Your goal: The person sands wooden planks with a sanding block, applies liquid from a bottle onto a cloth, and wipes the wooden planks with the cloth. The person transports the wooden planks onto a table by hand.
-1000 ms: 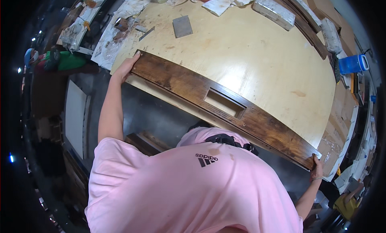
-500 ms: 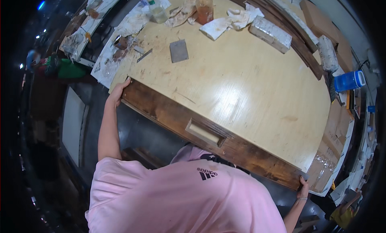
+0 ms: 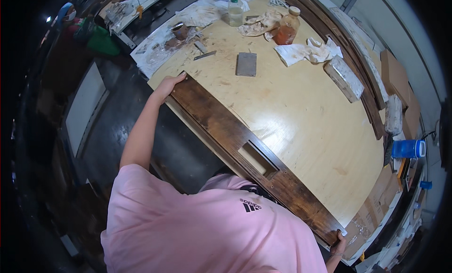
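A long dark-stained wooden board (image 3: 214, 114) with a rectangular cutout lies along the near edge of the pale worktable (image 3: 301, 132). My left hand (image 3: 170, 86) grips its far left end, thumb on top and the other fingers hidden beneath. At the near right end, my right hand (image 3: 338, 243) is closed round the board's corner, most of its fingers out of sight. Pale tabletop shows through the cutout. Beyond the board, a grey rectangular block (image 3: 246, 64) and a flat metal strip (image 3: 205, 55) rest on the table.
At the back stand a jar of reddish liquid (image 3: 286, 27) and a clear bottle (image 3: 235, 12), near crumpled cloths (image 3: 308, 52). A wrapped block (image 3: 344, 78) and long dark planks (image 3: 348, 47) line the right side, with a blue jug (image 3: 408, 149) beyond. Another person (image 3: 67, 13) is at far left.
The view has turned, so the table's things appear shifted right. The board now lies at a steeper slant in the picture, and both hands still hold its ends.
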Available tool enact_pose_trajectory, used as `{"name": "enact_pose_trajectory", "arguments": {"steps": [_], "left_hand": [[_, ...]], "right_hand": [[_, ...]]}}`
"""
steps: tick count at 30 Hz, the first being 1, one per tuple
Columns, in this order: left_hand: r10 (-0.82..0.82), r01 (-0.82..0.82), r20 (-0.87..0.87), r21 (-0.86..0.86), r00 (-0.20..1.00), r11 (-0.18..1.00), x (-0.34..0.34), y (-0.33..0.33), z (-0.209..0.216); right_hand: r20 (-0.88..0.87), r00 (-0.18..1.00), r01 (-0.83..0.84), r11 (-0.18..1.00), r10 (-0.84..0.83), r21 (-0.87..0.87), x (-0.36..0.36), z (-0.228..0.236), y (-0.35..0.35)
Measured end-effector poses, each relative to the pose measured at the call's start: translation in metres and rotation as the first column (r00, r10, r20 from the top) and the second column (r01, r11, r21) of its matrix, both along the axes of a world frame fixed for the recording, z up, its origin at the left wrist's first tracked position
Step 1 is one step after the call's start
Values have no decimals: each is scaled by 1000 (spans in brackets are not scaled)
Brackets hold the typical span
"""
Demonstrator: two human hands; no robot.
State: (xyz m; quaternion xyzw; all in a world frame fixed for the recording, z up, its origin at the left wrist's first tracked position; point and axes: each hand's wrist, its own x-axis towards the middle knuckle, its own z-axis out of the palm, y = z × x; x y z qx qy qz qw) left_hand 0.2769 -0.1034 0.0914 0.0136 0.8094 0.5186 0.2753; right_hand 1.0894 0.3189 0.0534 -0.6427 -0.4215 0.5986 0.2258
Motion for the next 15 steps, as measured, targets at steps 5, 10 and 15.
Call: {"name": "enact_pose_trajectory", "arguments": {"steps": [5, 10, 15], "left_hand": [[163, -154, -151, 63, 975, 986, 8, -40, -10], [347, -301, -281, 194, 895, 934, 69, -58, -26], [192, -159, -157, 199, 969, 967, 126, -38, -51]], "right_hand": [[333, 910, -261, 965, 247, -3, -16, 38, 35], [424, 829, -507, 809, 364, 298, -157, 85, 58], [104, 420, -885, 382, 902, 265, -410, 70, 0]]}}
